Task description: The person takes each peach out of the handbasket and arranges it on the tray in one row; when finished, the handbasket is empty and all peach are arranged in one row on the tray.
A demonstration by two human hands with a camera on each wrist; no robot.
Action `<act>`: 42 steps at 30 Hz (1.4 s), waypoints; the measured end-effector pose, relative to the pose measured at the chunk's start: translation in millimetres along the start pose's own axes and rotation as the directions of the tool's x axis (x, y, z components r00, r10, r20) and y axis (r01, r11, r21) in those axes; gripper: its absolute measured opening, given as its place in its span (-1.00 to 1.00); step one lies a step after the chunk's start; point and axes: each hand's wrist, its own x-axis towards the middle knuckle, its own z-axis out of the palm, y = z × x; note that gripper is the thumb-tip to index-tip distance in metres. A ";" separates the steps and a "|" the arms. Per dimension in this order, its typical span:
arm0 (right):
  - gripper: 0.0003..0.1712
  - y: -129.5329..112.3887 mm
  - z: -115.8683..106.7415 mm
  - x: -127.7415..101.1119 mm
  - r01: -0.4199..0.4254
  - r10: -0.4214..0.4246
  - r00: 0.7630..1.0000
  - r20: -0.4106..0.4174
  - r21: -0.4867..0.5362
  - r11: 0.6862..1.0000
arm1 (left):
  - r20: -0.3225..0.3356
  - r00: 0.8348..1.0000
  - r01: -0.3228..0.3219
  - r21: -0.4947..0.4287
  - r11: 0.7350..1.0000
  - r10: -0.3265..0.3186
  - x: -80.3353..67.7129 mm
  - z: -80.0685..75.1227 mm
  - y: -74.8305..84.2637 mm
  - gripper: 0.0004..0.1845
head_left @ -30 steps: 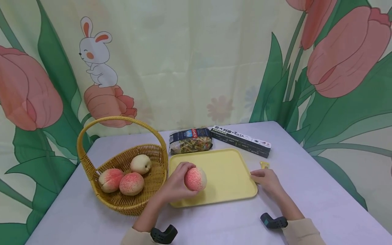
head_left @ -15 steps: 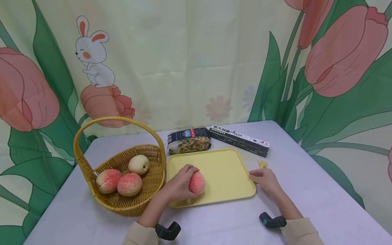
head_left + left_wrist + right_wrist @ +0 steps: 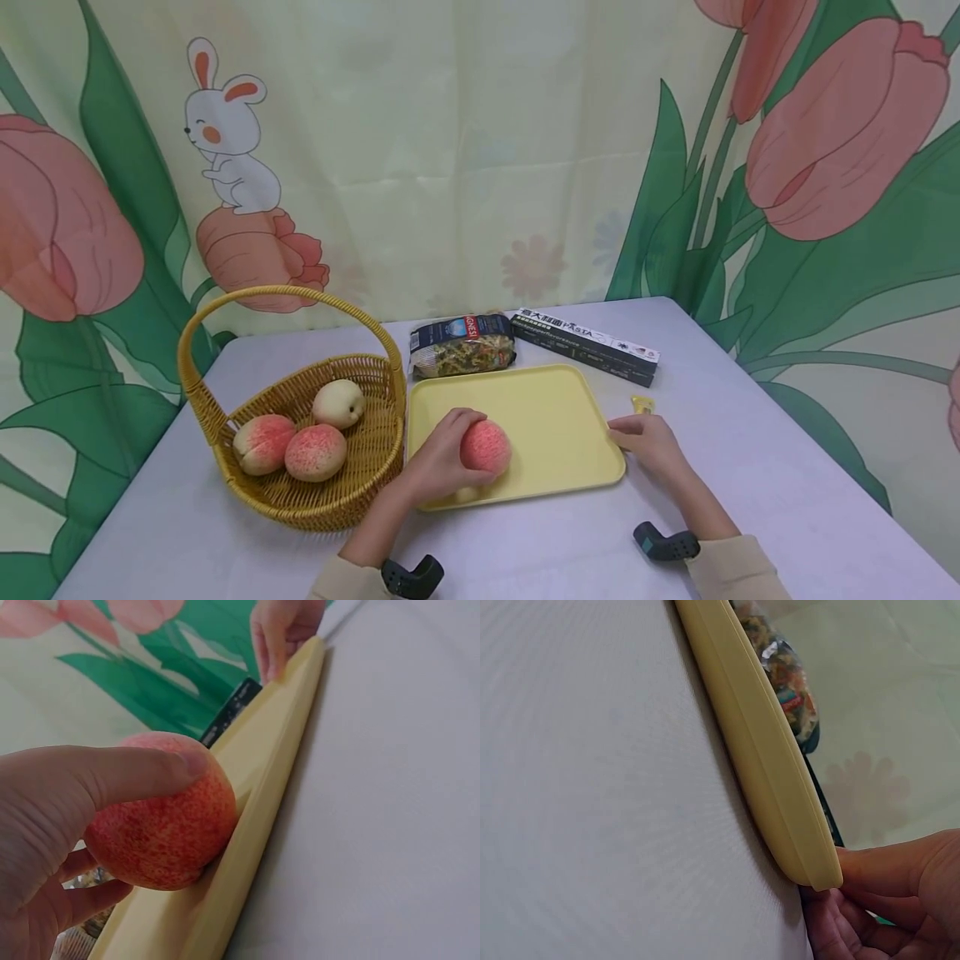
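My left hand (image 3: 442,462) holds a pink-and-cream peach (image 3: 486,448) low over the left part of a yellow tray (image 3: 551,417). In the left wrist view the thumb lies across the peach (image 3: 169,832), which appears to touch the tray near its rim; its underside is partly hidden. My right hand (image 3: 651,442) pinches the tray's right edge. Seen from the right wrist, the thumb is on the rim and the curled fingers (image 3: 847,922) are below it. Left of the tray, a wicker basket (image 3: 375,492) contains two pink peaches (image 3: 316,452) and one pale peach (image 3: 339,404).
Behind the tray lie a bag of pasta (image 3: 462,344) and a long black pasta box (image 3: 585,343). A small yellow packet (image 3: 642,404) is just beyond my right hand. The basket's tall handle (image 3: 288,292) arches above it. A printed curtain (image 3: 465,167) hangs behind the table.
My left hand has lowered the peach onto or close to the tray and tipped it so its pink side shows more. My right hand keeps its grip on the tray edge.
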 end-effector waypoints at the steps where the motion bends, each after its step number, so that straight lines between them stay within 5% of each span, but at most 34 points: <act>1: -0.67 0.4 -0.4 0.2 0.004 -0.004 1.000 -0.003 -0.001 1.000 | -0.007 1.000 -0.003 0.001 1.000 0.003 -0.1 0.8 -0.1 -0.22; 19: -0.68 -1.1 -5.7 -3.1 -0.003 0.002 1.000 -0.015 -0.008 1.000 | -0.105 0.993 -0.054 -0.037 0.998 0.050 -7.1 1.8 2.9 -0.35; 42: -0.67 -1.4 -2.0 -2.7 0.011 -0.011 1.000 -0.003 0.001 1.000 | -0.104 0.994 -0.030 -0.107 0.994 0.018 50.3 38.7 12.3 -0.37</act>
